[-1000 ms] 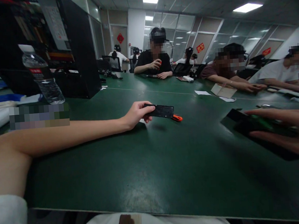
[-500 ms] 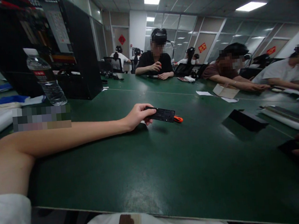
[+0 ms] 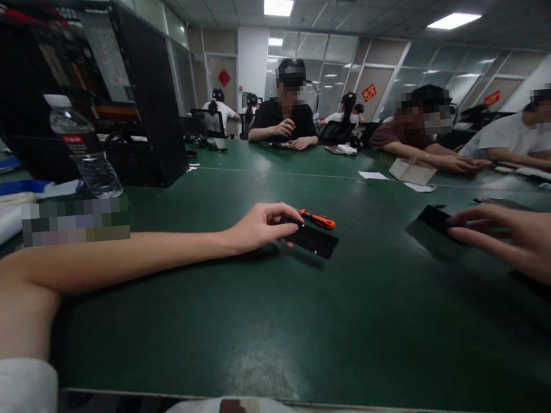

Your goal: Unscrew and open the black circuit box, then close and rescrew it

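Observation:
My left hand (image 3: 267, 226) pinches one end of a thin black rectangular panel (image 3: 313, 238) between thumb and fingers. The panel is tilted just above the table, with small bright spots on its face. Just beyond it lies a screwdriver (image 3: 318, 218) with an orange and black handle; its shaft is partly hidden behind my left hand. At the right, my right hand (image 3: 521, 235) has its thumb and fingertips closed at the near side of a small black box (image 3: 431, 218). My right fingers cover the rest of the box.
A water bottle (image 3: 84, 148) stands at the left before an open black computer case (image 3: 154, 114). Papers (image 3: 373, 175) and an open carton (image 3: 413, 172) lie across the green table (image 3: 265, 315). Several people sit around, one opposite (image 3: 292, 116).
My left hand has brought the panel nearer and tilted it, so more of the screwdriver shows. My right hand has come in from the right edge to the black box.

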Available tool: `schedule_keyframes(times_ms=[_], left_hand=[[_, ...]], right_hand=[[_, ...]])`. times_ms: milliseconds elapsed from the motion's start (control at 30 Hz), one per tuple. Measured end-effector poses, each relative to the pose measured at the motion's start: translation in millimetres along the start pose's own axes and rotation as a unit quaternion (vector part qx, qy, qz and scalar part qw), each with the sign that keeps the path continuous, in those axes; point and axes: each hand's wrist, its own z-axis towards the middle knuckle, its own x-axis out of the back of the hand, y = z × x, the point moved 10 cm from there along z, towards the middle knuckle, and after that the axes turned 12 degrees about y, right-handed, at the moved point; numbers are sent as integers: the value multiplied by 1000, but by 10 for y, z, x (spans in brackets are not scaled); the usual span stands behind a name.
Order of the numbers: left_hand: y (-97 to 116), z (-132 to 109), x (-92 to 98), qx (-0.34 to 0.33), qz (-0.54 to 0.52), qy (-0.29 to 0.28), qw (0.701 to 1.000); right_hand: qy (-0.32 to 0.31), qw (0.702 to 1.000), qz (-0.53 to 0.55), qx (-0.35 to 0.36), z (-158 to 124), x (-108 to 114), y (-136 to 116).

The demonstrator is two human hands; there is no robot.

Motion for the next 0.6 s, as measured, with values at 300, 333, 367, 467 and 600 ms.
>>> schedule_keyframes(times_ms=[300,333,367,467,600], left_hand=[[439,-422,-317,-241,173,-79,952],[450,-422,-296,-247,171,-70,951],[455,-414,-279,-250,170,-63,951],[467,-384,-271,-255,185,-50,948],[492,-325,-226,-254,208,-9,944]], right_hand=[[-229,911,322,118,-325,-724,-2307],[-244,900,340,118,-332,-788,-2384],[-258,890,357,118,-334,-841,-2442],[-282,877,369,120,-316,-919,-2463],[-205,940,206,179,-175,-728,-1932]])
